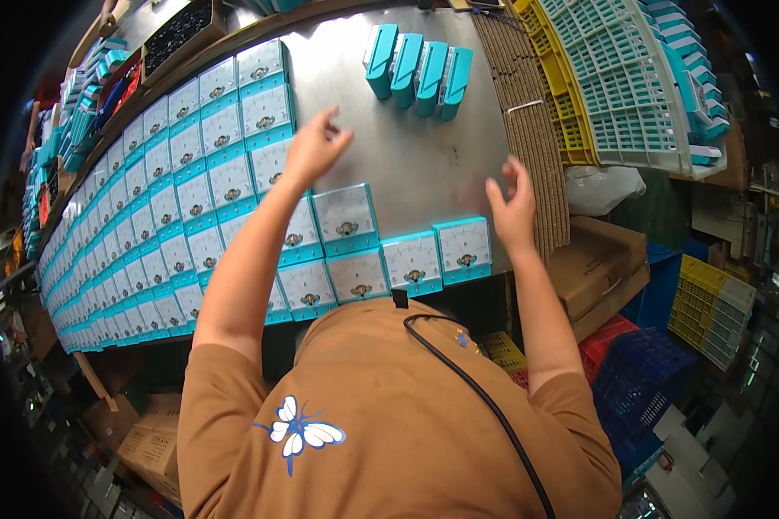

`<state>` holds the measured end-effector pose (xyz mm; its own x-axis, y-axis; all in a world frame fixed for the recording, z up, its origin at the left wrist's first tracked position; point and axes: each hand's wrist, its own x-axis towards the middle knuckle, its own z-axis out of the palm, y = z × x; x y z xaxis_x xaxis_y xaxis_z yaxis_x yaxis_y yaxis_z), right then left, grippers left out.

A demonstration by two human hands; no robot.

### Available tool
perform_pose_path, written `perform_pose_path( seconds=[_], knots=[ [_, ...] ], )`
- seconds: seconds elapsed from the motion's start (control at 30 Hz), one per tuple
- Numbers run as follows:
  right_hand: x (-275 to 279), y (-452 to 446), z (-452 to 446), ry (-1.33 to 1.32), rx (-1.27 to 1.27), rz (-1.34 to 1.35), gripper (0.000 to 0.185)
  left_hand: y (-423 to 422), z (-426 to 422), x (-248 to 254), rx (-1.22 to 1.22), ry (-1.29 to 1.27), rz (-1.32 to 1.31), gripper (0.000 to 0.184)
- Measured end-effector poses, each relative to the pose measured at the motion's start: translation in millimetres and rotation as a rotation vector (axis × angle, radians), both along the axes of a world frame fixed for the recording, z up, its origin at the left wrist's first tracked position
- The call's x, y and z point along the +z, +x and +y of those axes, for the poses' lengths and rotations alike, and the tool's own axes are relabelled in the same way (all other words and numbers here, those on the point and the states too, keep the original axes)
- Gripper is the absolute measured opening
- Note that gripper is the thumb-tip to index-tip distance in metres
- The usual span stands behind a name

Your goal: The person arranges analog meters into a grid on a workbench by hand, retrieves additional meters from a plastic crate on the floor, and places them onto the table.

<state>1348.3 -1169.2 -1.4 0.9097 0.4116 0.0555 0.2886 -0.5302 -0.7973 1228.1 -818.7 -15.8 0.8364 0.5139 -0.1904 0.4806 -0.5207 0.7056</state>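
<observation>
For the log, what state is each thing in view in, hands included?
Left hand: empty, fingers bent, above the panel meters
Right hand: empty, fingers parted
Panel meters in rows: lying dial up, close together
Four teal-and-white units: standing on edge
Corrugated cardboard: stacked
Cardboard box: looks closed
Small black parts: heaped

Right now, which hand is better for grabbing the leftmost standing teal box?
Probably the left hand: it looks empty and is nearer that teal box. The right hand looks empty too, but it's farther off, near the cardboard stack.
</observation>
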Motion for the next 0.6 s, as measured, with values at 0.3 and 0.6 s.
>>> perform_pose_path(
  seconds=[0.3,0.6],
  knots=[
    [6.9,106.8,165.4,-0.312,0.023,0.088,0.11,140.2,30.8,16.4,0.006,-0.512,-0.154,0.08],
    [19.5,121.4,172.0,-0.587,0.117,-0.085,0.109,92.7,4.6,-9.9,-0.091,-0.055,-0.358,0.082]
  ],
)
